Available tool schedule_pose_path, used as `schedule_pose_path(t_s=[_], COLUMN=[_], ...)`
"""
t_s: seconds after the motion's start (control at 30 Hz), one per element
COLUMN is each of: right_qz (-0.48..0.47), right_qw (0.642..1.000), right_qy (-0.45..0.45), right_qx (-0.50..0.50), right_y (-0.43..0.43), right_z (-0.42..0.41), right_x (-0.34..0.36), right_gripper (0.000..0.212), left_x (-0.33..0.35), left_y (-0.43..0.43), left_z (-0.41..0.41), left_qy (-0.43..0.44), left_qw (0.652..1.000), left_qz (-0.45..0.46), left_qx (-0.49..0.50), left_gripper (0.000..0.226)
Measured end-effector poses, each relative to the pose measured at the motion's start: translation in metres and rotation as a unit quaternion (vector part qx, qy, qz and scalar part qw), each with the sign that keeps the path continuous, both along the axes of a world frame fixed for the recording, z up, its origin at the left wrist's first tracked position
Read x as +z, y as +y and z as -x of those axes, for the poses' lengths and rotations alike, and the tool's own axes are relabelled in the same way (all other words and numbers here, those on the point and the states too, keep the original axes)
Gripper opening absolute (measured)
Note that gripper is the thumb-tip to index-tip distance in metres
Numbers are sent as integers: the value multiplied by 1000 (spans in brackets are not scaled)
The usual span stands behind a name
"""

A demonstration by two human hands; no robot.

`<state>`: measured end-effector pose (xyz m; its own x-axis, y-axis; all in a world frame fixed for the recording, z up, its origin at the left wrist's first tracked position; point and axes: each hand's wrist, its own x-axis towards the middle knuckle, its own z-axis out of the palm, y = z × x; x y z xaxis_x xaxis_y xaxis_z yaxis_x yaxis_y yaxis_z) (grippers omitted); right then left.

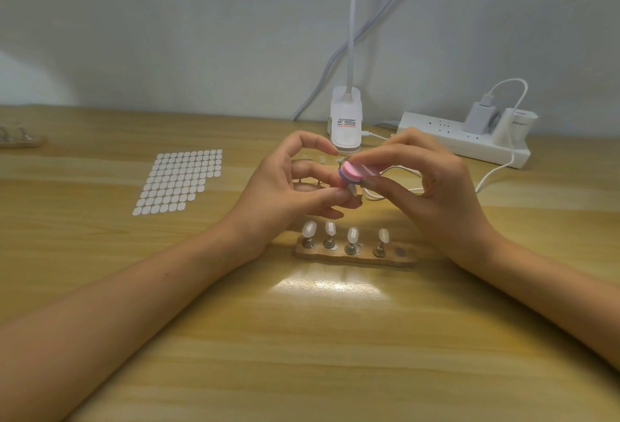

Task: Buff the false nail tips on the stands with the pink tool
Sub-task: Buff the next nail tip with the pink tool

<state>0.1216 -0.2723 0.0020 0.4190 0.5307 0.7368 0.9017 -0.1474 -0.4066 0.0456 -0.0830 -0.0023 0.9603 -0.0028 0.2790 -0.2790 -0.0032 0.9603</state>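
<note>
**Above the near stand, two hands are meeting on one peg**

Over the middle of the table (pixel 302 337), the left hand (pixel 285 193) is pinching one small peg (pixel 351 191) between its thumb and curled fingers, with the index finger arching over it. The right hand (pixel 432 183) is gripping the pink tool (pixel 352 174) between its thumb and bent fingertips. The tool's pink-and-purple end is sitting right against the top of the peg. Whatever tip that peg is carrying is blurring out beneath it.

Just in front of the hands, the near stand (pixel 355 258) is lying flat, one wooden strip. It is carrying four more pegs (pixel 351 248), all upright, each wearing one of four pale tips (pixel 309 229). One dark bare spot (pixel 399 251) is showing at its right end.

A far stand (pixel 358 201) is hiding mostly behind the hands, with two tips peeking above the left fingers. A third stand (pixel 20 142) is sitting at the far left edge, cut off by the frame.

Left of the hands, one sheet of white dots (pixel 181 180) is lying flat. At the back, one lamp clamp (pixel 345 119) is standing beside one power strip (pixel 436 133), which is carrying two chargers (pixel 478 117). One white cable (pixel 496 169) is trailing from the strip toward the hands.
</note>
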Motion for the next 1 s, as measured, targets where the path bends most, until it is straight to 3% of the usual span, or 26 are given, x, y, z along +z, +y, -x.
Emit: schedule_pose_path(t_s=[0.3, 0.43, 0.57, 1.0], right_qz=[-1, 13, 7, 24], right_qw=[1000, 999, 1000, 998], right_qy=[20, -18, -5, -43], right_qx=[6, 41, 15, 24], right_y=[1, 2, 0, 1], right_z=[1, 4, 2, 3], right_x=[1, 0, 2, 1], right_gripper=[24, 24, 23, 22], left_x=[1, 1, -1, -2], left_y=[-2, -2, 0, -1], left_z=[3, 3, 2, 1], left_qy=[-34, -43, -52, -61], left_qw=[998, 997, 996, 993], left_qz=[-47, -40, -56, -64], left_qx=[15, 43, 56, 79], left_gripper=[49, 52, 41, 40])
